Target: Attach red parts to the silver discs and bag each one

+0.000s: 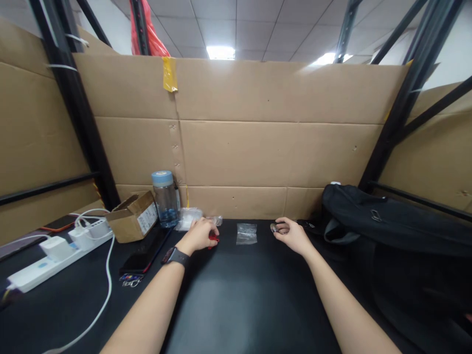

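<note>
My left hand (201, 235), with a dark watch on its wrist, is at the back of the black table. Its fingers are closed around a small red item (214, 240), whose kind is too small to tell. Just behind that hand are some clear plastic bags (189, 216). A small flat clear plastic bag (246, 234) lies on the table between my hands, touched by neither. My right hand (293, 235) pinches a small round shiny object (273, 227) between thumb and fingers, to the right of the flat bag.
On the left are a power strip (33, 273) with white plugs and a cable, an open cardboard box (134, 216), a blue-lidded bottle (164, 199), a phone (142, 258) and keys (132, 280). A black backpack (391, 246) fills the right. Cardboard (239, 152) walls the back.
</note>
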Demonstrator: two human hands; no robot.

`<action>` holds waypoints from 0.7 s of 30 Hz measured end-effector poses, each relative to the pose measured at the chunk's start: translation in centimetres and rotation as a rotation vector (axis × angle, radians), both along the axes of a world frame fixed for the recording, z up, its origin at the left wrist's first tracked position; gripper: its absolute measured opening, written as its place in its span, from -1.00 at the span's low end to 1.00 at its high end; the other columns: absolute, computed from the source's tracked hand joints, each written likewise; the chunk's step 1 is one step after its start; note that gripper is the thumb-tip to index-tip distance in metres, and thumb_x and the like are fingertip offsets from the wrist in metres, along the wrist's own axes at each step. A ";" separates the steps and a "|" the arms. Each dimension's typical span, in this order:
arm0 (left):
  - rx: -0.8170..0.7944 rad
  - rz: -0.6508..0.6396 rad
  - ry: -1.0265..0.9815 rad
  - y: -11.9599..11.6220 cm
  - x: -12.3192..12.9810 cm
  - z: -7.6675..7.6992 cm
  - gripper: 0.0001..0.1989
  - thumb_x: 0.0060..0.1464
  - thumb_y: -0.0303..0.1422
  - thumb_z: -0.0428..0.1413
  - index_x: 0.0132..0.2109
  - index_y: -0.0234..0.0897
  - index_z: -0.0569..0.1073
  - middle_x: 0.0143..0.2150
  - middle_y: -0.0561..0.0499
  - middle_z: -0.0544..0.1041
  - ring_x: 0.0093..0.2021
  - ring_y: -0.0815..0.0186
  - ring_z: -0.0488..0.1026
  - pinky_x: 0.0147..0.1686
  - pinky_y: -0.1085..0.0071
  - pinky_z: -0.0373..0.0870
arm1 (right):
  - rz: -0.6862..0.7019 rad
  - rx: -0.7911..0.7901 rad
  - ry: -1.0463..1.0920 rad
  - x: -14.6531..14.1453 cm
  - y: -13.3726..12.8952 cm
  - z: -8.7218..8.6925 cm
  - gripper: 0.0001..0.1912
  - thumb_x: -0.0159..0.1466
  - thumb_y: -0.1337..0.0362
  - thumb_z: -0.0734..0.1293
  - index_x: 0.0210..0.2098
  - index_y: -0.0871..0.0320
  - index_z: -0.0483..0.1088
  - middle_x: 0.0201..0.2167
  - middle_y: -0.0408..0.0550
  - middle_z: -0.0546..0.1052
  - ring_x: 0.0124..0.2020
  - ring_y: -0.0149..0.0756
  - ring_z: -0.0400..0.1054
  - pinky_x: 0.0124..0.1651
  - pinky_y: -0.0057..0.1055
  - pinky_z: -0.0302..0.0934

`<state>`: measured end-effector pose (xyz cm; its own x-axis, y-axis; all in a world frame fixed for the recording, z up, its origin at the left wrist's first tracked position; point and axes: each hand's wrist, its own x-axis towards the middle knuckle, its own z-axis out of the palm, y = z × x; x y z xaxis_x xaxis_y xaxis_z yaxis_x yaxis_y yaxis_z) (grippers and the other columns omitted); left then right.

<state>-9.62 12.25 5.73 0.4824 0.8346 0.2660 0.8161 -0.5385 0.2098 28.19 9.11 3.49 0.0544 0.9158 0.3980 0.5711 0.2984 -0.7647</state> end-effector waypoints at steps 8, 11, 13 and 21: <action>0.030 -0.017 0.010 -0.3 1.7 -0.7 -0.89 0.03 -0.42 0.18 -0.42 -0.17 0.59 -0.26 -0.06 0.61 -0.01 0.05 0.41 -0.01 0.22 0.20 | 0.038 0.021 0.034 -1.2 -0.7 0.7 -0.60 0.01 0.26 0.44 -0.13 0.15 0.44 -0.25 0.01 0.62 -0.33 -0.28 0.52 -0.16 -0.33 0.43; 0.047 -0.054 -0.095 -1.1 2.6 0.3 -0.86 0.17 -0.36 0.10 -0.31 -0.18 0.55 -0.21 -0.04 0.61 -0.05 0.14 0.44 -0.01 0.25 0.21 | 0.107 0.021 0.114 -2.1 -1.2 1.2 -0.58 0.04 0.24 0.45 -0.10 0.15 0.43 -0.17 0.06 0.61 -0.30 -0.27 0.52 -0.15 -0.31 0.43; 0.024 -0.081 -0.216 -1.8 3.5 1.0 -0.83 0.25 -0.30 0.02 -0.20 -0.17 0.51 -0.24 0.01 0.62 -0.15 0.22 0.48 -0.03 0.28 0.24 | 0.165 0.000 0.183 -3.1 -1.7 1.5 -0.56 0.04 0.24 0.47 -0.08 0.16 0.43 -0.13 0.08 0.59 -0.27 -0.25 0.52 -0.16 -0.30 0.43; -0.113 -0.246 -0.676 -4.6 7.9 1.5 -0.80 0.19 -0.22 0.11 -0.22 -0.22 0.56 -0.22 -0.02 0.64 -0.18 0.23 0.55 -0.06 0.33 0.41 | 0.488 -0.180 0.580 -7.8 -4.2 2.3 -0.46 0.05 0.23 0.55 0.01 0.09 0.41 -0.03 0.08 0.58 -0.11 -0.17 0.52 0.00 -0.19 0.39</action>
<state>-1.72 7.64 7.26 0.4201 0.7635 0.4905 0.3467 -0.6346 0.6907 20.35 4.95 5.76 -0.2175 0.9375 0.2716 -0.0986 0.2558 -0.9617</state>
